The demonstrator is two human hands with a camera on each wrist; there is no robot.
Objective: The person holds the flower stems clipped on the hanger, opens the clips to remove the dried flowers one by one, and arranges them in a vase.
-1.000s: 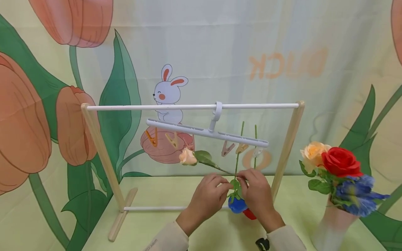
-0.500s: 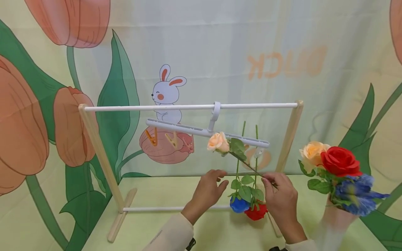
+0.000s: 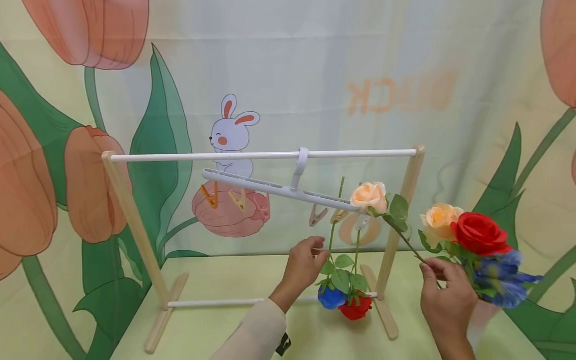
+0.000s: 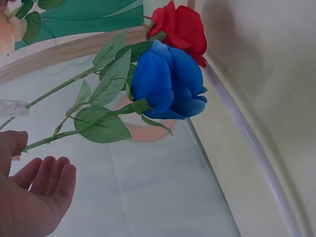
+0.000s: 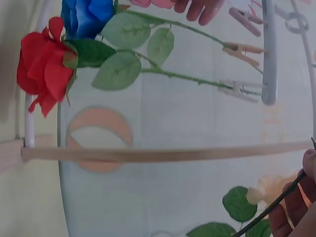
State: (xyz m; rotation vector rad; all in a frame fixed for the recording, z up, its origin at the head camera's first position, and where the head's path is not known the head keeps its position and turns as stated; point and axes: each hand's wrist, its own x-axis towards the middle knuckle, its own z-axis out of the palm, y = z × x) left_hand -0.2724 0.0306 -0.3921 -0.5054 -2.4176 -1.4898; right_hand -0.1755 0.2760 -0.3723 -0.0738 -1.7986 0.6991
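My right hand (image 3: 450, 295) pinches the dark stem of a peach rose (image 3: 371, 196). The bloom points up and left, overlapping the hanger's right end in the head view. My left hand (image 3: 303, 262) is relaxed, loosely bent and holding nothing, just left of the hanging stems. A blue rose (image 3: 332, 297) and a red rose (image 3: 356, 306) hang head down by their stems. The tan clothespin (image 5: 243, 53) grips the blue rose's stem, and the clear clothespin (image 5: 239, 90) the red one's. Both clips are on a white hanger (image 3: 270, 189).
The hanger hooks over the white bar of a wooden rack (image 3: 398, 220), tilting down to the right. Other clips, including an orange clothespin (image 3: 210, 195), hang along it. At right, a pale vase (image 3: 482, 320) holds a peach, a red (image 3: 480, 233) and a blue flower.
My right hand has carried the peach rose rightward, away from the hanging stems towards the vase. My left hand has drawn back from the stem and stays near the hanger. The view has turned slightly right.
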